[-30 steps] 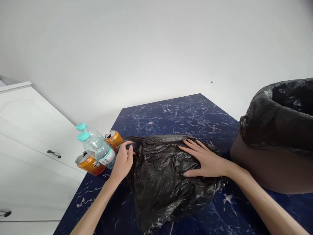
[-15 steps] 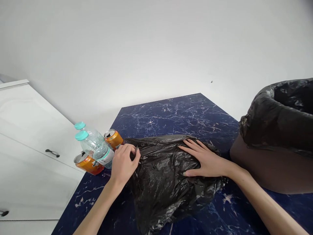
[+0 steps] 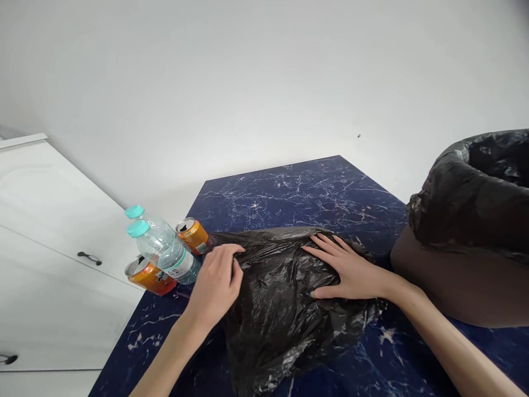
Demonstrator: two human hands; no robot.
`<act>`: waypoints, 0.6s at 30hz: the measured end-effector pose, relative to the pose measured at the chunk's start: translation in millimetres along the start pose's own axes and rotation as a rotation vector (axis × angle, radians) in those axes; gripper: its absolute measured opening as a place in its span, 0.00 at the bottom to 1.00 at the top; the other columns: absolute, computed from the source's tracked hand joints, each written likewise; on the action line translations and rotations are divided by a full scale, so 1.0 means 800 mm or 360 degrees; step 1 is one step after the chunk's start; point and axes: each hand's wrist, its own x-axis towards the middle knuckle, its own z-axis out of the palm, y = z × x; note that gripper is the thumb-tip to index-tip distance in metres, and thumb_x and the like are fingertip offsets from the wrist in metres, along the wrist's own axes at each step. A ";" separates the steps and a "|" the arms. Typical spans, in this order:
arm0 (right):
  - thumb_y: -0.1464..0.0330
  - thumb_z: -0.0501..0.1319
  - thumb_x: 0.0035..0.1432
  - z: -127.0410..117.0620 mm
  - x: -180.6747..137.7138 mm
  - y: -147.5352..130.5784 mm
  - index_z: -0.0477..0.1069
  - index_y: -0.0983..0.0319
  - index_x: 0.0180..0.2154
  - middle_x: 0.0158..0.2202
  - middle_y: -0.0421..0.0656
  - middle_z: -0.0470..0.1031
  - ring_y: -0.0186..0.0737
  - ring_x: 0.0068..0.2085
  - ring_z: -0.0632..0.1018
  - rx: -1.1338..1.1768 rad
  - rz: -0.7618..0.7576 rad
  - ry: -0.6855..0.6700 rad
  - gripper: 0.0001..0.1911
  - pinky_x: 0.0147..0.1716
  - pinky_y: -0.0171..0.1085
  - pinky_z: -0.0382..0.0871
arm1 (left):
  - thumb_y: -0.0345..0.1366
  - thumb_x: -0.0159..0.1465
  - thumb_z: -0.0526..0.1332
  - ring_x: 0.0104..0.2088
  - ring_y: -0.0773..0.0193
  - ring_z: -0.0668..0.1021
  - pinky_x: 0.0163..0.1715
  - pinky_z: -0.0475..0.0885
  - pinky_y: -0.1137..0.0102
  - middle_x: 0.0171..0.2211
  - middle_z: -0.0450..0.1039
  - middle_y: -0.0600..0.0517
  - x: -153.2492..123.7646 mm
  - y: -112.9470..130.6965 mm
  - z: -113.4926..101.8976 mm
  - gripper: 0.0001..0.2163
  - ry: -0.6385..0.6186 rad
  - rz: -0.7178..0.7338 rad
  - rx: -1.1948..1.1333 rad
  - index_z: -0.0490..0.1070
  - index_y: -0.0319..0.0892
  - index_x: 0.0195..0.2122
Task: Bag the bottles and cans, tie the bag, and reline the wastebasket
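Note:
A crumpled black plastic bag [image 3: 273, 309] lies spread over the dark blue marble-patterned table. My right hand [image 3: 345, 270] rests on it, palm down with the fingers spread. At the bag's left edge is my left hand [image 3: 219, 281], fingers bent and the thumb apart from the index finger. No bag plastic shows pinched between them; the other fingertips are hidden. Just left of this hand stand two clear plastic bottles [image 3: 161, 245] with turquoise caps. Beside them are one orange drink can [image 3: 192, 236] behind and another orange can [image 3: 151, 275] in front.
A brown trash bin [image 3: 446, 286] lined with a black bag [image 3: 475, 204] stands at the right on the table [image 3: 281, 193]. To the left is a white cabinet [image 3: 49, 248] with dark handles. A white wall [image 3: 264, 94] rises behind the table.
My left hand has loosened its pinch at the bag's left edge and shifted slightly right, its index finger now stretched out. The right hand stays flat on the bag.

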 end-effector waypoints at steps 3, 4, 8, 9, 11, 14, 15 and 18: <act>0.23 0.57 0.54 0.001 0.000 0.000 0.41 0.43 0.81 0.82 0.33 0.25 0.64 0.80 0.29 0.0007 0.0014 0.0008 0.64 0.78 0.67 0.32 | 0.38 0.80 0.50 0.57 0.52 0.84 0.57 0.80 0.59 0.57 0.82 0.41 -0.003 0.004 0.021 0.16 -0.0198 0.0032 0.0022 0.72 0.40 0.61; 0.24 0.57 0.54 0.000 0.000 -0.001 0.41 0.42 0.81 0.82 0.33 0.25 0.65 0.80 0.29 0.0016 0.0022 0.0006 0.64 0.78 0.68 0.32 | 0.40 0.80 0.50 0.58 0.47 0.84 0.57 0.80 0.55 0.58 0.82 0.37 -0.006 0.002 0.029 0.19 -0.0240 -0.0007 0.0061 0.73 0.36 0.62; 0.24 0.58 0.53 0.000 -0.001 -0.002 0.42 0.41 0.81 0.82 0.32 0.26 0.66 0.80 0.29 0.0038 0.0038 0.0019 0.64 0.78 0.68 0.33 | 0.43 0.78 0.53 0.62 0.25 0.81 0.57 0.79 0.39 0.61 0.76 0.17 -0.019 -0.008 0.053 0.27 -0.0331 -0.0210 0.0228 0.74 0.19 0.61; 0.24 0.58 0.53 0.000 -0.002 -0.002 0.42 0.41 0.81 0.82 0.32 0.26 0.66 0.80 0.29 0.0037 0.0041 0.0021 0.64 0.78 0.67 0.33 | 0.43 0.78 0.53 0.62 0.24 0.80 0.58 0.78 0.38 0.60 0.75 0.16 -0.020 -0.010 0.053 0.27 -0.0345 -0.0233 0.0247 0.74 0.18 0.61; 0.24 0.58 0.54 0.000 -0.001 -0.002 0.41 0.41 0.81 0.82 0.31 0.25 0.65 0.80 0.28 0.0029 0.0041 0.0015 0.64 0.79 0.67 0.32 | 0.42 0.78 0.53 0.64 0.25 0.79 0.62 0.76 0.38 0.61 0.76 0.18 -0.017 -0.008 0.048 0.26 -0.0363 -0.0233 0.0246 0.75 0.19 0.61; 0.24 0.57 0.54 0.001 0.000 -0.002 0.40 0.41 0.81 0.81 0.30 0.24 0.63 0.80 0.28 0.0014 0.0038 0.0010 0.64 0.79 0.66 0.31 | 0.41 0.79 0.52 0.68 0.33 0.76 0.69 0.70 0.41 0.66 0.76 0.30 -0.007 0.006 0.030 0.23 -0.0365 -0.0164 0.0173 0.76 0.29 0.64; 0.24 0.57 0.54 0.001 0.000 -0.002 0.40 0.41 0.81 0.81 0.31 0.24 0.63 0.80 0.28 0.0011 0.0036 0.0015 0.64 0.79 0.66 0.31 | 0.41 0.79 0.52 0.70 0.37 0.74 0.72 0.68 0.43 0.68 0.75 0.34 -0.004 0.011 0.025 0.23 -0.0364 -0.0134 0.0136 0.75 0.33 0.66; 0.24 0.58 0.53 0.001 0.000 -0.002 0.42 0.41 0.81 0.82 0.32 0.26 0.66 0.80 0.29 0.0023 0.0030 0.0038 0.64 0.78 0.68 0.32 | 0.49 0.81 0.51 0.78 0.45 0.63 0.77 0.63 0.48 0.75 0.66 0.42 0.002 0.023 0.020 0.26 -0.0400 -0.0047 0.0011 0.68 0.38 0.72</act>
